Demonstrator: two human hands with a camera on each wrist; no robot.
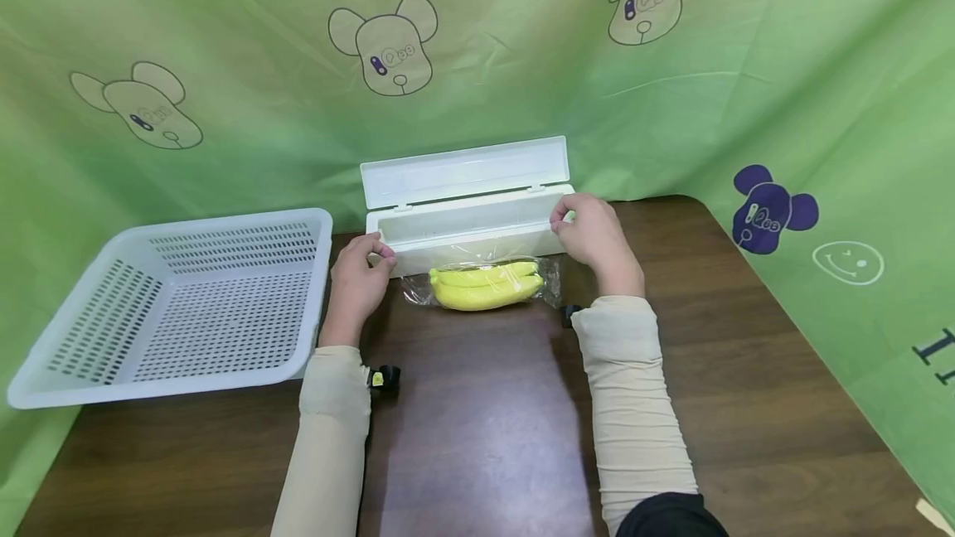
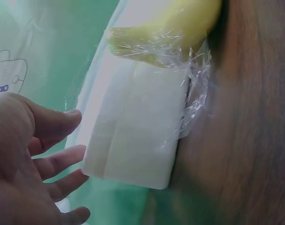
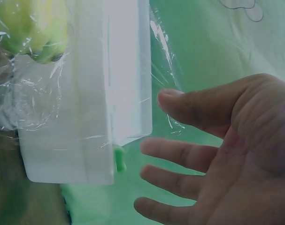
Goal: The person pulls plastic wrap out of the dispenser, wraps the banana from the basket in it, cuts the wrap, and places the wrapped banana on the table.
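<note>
Yellow bananas (image 1: 487,285) lie on the table under clear plastic wrap (image 1: 551,282), along the front of a long white plastic wrap dispenser (image 1: 477,246). The dispenser's lid (image 1: 464,173) stands up at the back. Film rises over the box front toward both hands. By the box's left end, my left hand (image 1: 357,280) pinches the film with thumb and index finger, its other fingers extended. At the right end, my right hand (image 1: 593,239) pinches the film's other side in the same way. Both index fingertips are largely hidden in the wrist views.
A white perforated plastic basket (image 1: 319,297) stands at the left of the brown wooden table (image 1: 477,429). Directly behind the dispenser hangs a green patterned cloth (image 1: 507,98), which also runs along the table's right side.
</note>
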